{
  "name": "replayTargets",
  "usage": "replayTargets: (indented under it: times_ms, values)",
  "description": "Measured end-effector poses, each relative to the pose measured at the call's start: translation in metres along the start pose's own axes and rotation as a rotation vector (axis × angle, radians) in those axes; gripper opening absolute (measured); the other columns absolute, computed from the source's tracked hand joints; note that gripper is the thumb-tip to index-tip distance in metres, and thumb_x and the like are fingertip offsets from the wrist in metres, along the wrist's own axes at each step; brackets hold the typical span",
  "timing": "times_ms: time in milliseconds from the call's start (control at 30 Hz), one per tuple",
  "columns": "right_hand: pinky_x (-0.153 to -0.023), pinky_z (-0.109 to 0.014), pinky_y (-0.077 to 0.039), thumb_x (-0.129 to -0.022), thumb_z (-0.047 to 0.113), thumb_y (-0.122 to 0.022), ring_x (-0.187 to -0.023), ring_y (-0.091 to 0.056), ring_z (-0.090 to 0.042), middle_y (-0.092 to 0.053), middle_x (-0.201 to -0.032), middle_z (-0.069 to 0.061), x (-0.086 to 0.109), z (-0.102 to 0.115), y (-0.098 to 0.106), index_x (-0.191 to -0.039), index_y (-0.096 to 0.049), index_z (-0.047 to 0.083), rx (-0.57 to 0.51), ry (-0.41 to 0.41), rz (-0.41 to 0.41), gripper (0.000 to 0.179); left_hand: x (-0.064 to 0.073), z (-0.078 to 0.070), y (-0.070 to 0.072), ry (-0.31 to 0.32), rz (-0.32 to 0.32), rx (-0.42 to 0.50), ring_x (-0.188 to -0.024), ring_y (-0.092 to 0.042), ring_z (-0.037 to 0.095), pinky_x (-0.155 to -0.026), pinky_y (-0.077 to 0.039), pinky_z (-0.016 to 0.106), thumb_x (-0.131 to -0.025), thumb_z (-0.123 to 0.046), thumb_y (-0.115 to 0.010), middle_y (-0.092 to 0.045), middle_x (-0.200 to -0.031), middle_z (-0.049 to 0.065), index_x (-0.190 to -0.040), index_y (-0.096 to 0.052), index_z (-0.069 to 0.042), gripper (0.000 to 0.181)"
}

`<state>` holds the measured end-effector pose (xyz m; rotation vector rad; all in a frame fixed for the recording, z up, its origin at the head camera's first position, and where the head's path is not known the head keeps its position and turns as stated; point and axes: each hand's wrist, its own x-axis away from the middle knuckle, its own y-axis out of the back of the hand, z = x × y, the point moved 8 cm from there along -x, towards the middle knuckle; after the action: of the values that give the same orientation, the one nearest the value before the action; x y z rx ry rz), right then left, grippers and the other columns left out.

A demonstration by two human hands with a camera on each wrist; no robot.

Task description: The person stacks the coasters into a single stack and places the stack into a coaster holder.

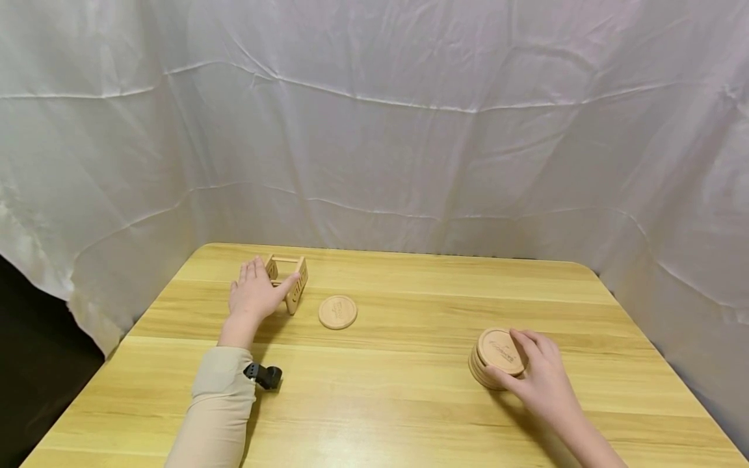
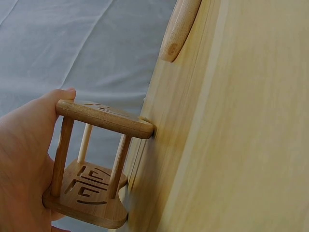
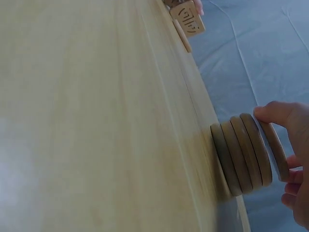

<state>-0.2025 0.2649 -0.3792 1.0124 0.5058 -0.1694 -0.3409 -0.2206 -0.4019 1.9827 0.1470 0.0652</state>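
At the table's far left my left hand (image 1: 254, 294) grips a wooden coaster holder (image 1: 296, 286), thumb on one carved side panel and fingers on the other. Thin rods join the holder's two panels (image 2: 104, 118), as the left wrist view shows. On the right, my right hand (image 1: 541, 374) pinches the top round wooden coaster (image 1: 500, 350) by its edge. In the right wrist view a gap shows between that coaster (image 3: 274, 150) and the stack of several coasters (image 3: 241, 157) beneath it. A single coaster (image 1: 337, 312) lies flat just right of the holder.
The wooden table (image 1: 380, 403) ends at a rounded back edge, with pale curtains (image 1: 374, 143) hanging behind it and at both sides. A black wrist strap with a small camera (image 1: 264, 376) sits on the left sleeve (image 1: 219, 396).
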Motion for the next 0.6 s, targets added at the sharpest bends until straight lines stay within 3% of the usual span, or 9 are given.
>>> replayTargets:
  times_ms: [600]
  values:
    - [-0.094,-0.055,-0.038,-0.067,0.025,-0.088,-0.115,-0.044,-0.04,-0.055,-0.12,-0.023,0.0048,-0.0037,-0.0014,-0.124,-0.057,-0.01,0.007,0.037,-0.002,0.074,0.0006,-0.0009,0.0008,0.0,0.003,-0.005,-0.148,-0.002,0.049,-0.118,-0.007,0.066,-0.088,-0.08,-0.028,0.0,-0.159,0.032,-0.152,0.004,0.009,0.114]
